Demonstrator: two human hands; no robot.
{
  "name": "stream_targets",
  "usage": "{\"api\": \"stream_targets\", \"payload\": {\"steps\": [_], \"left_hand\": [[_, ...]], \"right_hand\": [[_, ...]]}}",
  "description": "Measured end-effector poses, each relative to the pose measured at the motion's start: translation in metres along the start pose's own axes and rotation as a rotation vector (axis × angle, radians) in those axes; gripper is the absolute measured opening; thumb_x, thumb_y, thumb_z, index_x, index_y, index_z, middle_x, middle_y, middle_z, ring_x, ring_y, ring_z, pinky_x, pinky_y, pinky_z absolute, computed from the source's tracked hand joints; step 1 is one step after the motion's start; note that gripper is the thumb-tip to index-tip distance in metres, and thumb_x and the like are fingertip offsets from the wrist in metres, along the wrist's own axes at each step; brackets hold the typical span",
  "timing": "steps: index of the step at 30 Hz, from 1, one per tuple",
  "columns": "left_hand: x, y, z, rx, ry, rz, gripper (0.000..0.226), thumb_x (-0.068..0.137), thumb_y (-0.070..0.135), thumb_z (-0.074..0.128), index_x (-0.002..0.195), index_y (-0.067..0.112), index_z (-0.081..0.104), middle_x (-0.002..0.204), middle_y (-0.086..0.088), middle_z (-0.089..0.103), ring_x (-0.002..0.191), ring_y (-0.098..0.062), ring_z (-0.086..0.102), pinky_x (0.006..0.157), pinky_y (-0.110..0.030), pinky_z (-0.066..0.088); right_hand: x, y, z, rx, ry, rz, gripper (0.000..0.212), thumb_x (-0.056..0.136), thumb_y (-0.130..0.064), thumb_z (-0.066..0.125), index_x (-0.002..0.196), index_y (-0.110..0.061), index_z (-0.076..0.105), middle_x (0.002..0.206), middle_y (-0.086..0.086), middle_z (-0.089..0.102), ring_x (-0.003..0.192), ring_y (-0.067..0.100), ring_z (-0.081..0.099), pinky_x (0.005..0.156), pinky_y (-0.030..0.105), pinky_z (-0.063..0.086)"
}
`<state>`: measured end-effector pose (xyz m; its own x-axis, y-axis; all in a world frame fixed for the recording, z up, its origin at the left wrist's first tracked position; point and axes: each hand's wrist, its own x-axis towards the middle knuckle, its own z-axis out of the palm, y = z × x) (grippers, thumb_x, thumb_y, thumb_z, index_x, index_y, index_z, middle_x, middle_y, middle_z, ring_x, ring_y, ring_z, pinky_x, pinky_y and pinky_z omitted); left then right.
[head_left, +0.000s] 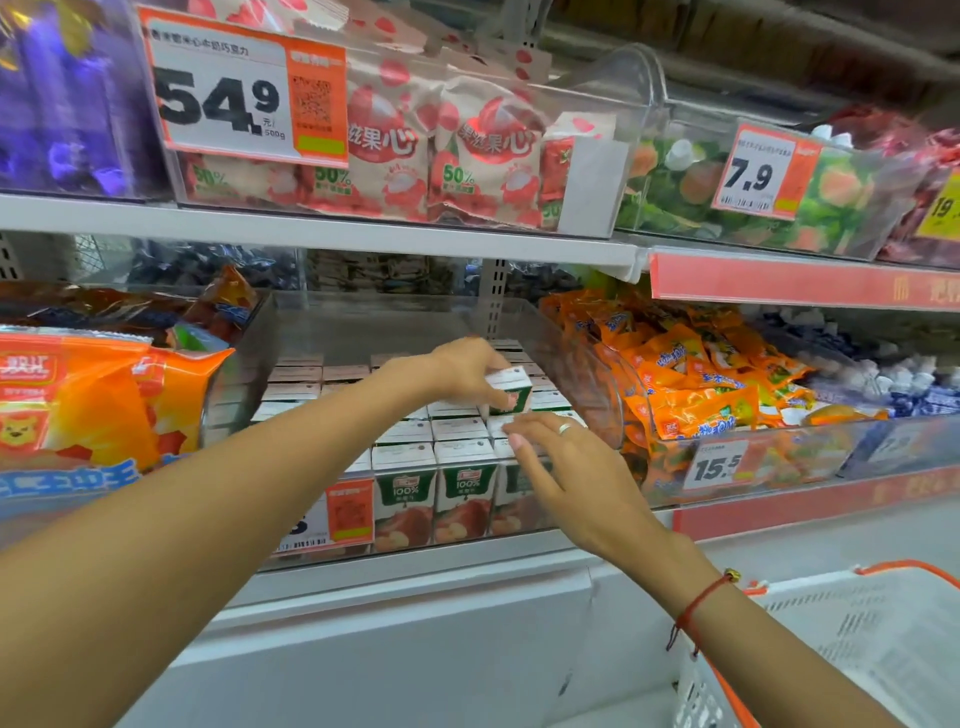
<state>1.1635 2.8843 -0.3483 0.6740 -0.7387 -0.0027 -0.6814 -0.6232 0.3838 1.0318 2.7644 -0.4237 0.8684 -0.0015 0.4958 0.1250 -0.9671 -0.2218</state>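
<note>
- My left hand (465, 370) pinches one juice carton (513, 391), fingers curled over its white top and down its green side. Narrow grip, carton-wide.
- The carton is just above the packed cartons (457, 457) in the clear bin (563, 353), towards the bin's right rear. Its long axis is roughly upright and tipped a little.
- My right hand (576, 467) is flat and holds nothing. The straight fingers lie over the front-right carton tops, just below and in front of the held carton. I can't tell whether they touch.
- Key relation: the carton is up and left of my right fingertips, very near them, so either hand could take it.
- The basket (852, 623) is low on the right, well apart from the carton and nearer my right arm. Judgement: the carton has to come back and down to the right to get there.
</note>
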Motion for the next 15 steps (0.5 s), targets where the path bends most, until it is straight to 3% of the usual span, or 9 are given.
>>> {"api": "stream_targets", "payload": {"steps": [3,7,12,15], "left_hand": [[0.002,-0.006,0.012,0.0,-0.018,0.016,0.048,0.096,0.031,0.059,0.133,0.002,0.053,0.138,-0.013,0.055,0.125,-0.03,0.05,0.105,-0.039,0.039],[-0.003,-0.015,0.019,0.026,0.115,0.033,0.052,0.094,0.037,0.061,0.139,0.017,0.046,0.14,-0.006,0.052,0.121,-0.025,0.053,0.098,-0.035,0.043],[-0.001,-0.024,0.026,0.063,0.107,0.052,0.037,0.098,0.038,0.052,0.131,0.023,0.058,0.134,-0.002,0.06,0.121,-0.024,0.054,0.101,-0.041,0.044],[-0.002,-0.027,0.029,0.103,0.145,0.047,0.036,0.1,0.042,0.047,0.132,0.029,0.058,0.137,-0.001,0.056,0.13,-0.027,0.042,0.106,-0.045,0.036]], "right_hand": [[-0.003,0.002,-0.002,-0.027,-0.003,-0.014,0.036,0.103,-0.037,0.037,0.124,-0.023,0.063,0.127,-0.009,0.061,0.115,0.01,0.052,0.081,0.016,0.031],[-0.005,0.003,-0.004,-0.025,-0.002,0.0,0.035,0.102,-0.036,0.039,0.122,-0.022,0.064,0.123,-0.007,0.062,0.114,0.012,0.053,0.081,0.018,0.032],[-0.003,0.001,-0.003,-0.03,0.0,0.017,0.036,0.102,-0.036,0.036,0.121,-0.019,0.062,0.117,-0.004,0.063,0.108,0.014,0.053,0.087,0.027,0.039],[-0.001,0.001,-0.004,-0.032,-0.008,0.024,0.037,0.103,-0.036,0.034,0.12,-0.019,0.062,0.117,-0.004,0.062,0.108,0.015,0.053,0.088,0.03,0.041]]}}
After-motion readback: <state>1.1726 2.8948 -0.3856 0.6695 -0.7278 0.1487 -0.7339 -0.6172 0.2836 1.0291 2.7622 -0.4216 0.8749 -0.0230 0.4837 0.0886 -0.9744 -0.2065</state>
